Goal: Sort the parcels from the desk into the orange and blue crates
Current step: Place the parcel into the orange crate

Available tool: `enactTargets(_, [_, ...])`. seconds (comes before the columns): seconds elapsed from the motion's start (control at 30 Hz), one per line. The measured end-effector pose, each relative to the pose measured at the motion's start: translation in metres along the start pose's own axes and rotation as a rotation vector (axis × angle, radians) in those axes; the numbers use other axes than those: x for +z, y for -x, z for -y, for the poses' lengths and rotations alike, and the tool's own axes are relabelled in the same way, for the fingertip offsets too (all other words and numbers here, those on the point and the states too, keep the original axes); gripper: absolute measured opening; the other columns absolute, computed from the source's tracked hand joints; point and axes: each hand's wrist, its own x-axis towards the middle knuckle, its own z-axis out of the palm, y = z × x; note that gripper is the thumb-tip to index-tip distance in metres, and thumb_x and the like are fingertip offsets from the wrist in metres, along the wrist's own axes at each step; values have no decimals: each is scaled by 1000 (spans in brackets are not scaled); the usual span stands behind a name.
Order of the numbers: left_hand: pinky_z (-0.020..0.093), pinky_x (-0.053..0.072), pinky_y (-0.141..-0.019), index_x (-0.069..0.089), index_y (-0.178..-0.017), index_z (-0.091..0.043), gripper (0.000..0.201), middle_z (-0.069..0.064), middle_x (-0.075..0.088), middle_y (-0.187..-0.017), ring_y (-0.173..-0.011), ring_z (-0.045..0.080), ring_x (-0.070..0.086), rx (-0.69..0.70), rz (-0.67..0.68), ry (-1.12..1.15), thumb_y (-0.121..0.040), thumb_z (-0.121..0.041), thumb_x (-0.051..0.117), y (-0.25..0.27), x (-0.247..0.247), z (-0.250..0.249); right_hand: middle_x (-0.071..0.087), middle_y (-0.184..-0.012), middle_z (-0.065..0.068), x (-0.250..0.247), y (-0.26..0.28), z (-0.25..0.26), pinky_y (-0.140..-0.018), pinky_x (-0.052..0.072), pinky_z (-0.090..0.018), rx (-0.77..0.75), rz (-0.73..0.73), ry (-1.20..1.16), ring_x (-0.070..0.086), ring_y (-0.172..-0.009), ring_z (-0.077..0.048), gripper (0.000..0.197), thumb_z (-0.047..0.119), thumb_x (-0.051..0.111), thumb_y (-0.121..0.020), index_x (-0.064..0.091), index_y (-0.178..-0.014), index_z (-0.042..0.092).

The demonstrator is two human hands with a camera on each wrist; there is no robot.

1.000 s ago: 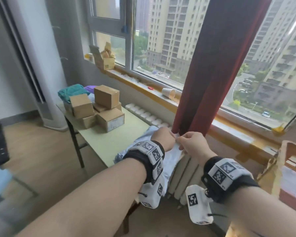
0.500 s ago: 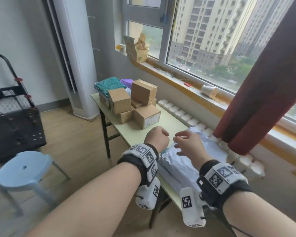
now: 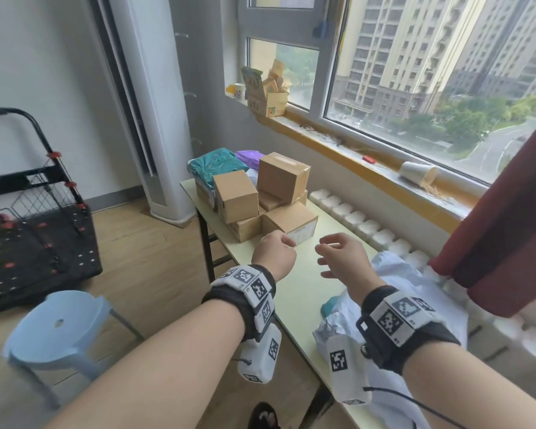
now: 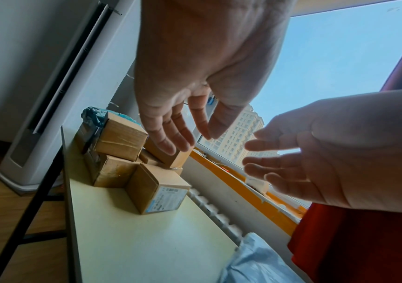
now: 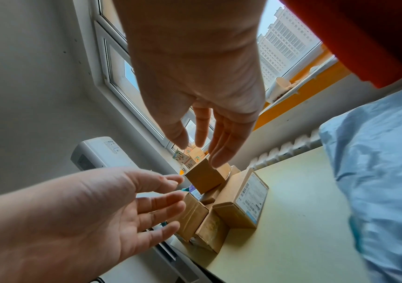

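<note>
Both hands [image 3: 310, 255] left the grey bag [image 3: 393, 274] (partly hidden), empty now.

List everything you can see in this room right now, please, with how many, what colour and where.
Cardboard boxes: about six, brown, stacked at desk's far end.
Plastic mailers: teal and purple, behind boxes.
Plastic bag parcel: one, pale blue-white, near end of desk.
Desk: pale green top, under window.
Round stool: light blue, floor left.
Folding cart: black, far left.
Paper cup: white, tipped on sill.
Curtain: dark red, right.
Left hand: empty, above desk.
Right hand: empty, above desk.
</note>
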Motion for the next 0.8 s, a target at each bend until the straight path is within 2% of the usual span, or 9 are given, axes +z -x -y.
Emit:
enactTargets(0.2, [32, 50, -90, 65, -102, -16, 19, 4, 64, -109, -104, 23, 59, 1, -3, 1, -89, -10, 52, -74, -8, -3, 66, -95, -8, 21, -71, 14, -61, 55, -30, 9, 11, -13, 66, -90, -23, 16, 13, 61, -91, 61, -107, 11])
enactTargets(0.33, [32, 48, -92, 61, -99, -19, 16, -2, 57, -98, -105, 22, 57, -27, 24, -25, -91, -10, 51, -125, -10, -6, 67, -98, -7, 33, -119, 21, -60, 53, -28, 33, 27, 4, 66, -90, -21, 18, 14, 63, -91, 62, -108, 12])
enactTargets(0.43, [31, 47, -91, 60, -96, -21, 14, -2, 55, -97, -105, 22, 57, -13, 42, -49, -91, -11, 52, -163, -12, -12, 67, -97, -7, 38, -155, 26, -60, 53, -27, 38, 27, -5, 66, -88, -19, 18, 13, 63, -89, 62, -107, 12])
enactTargets(0.7, [30, 49, -89, 63, -93, -25, 16, -6, 57, -94, -100, 18, 59, -16, 44, 12, -87, -11, 59, -241, -11, -19, 68, -101, -9, 43, -219, 7, -69, 57, -34, 133, 18, -28, 66, -92, -21, 21, 12, 66, -88, 61, -108, 13])
enactTargets(0.8, [27, 47, -85, 64, -96, -24, 19, -3, 60, -102, -100, 17, 59, -5, 28, 31, -85, -9, 60, -262, -17, -21, 67, -106, -9, 43, -230, 0, -71, 58, -34, 156, 17, -14, 66, -94, -21, 27, 14, 69, -87, 59, -112, 15])
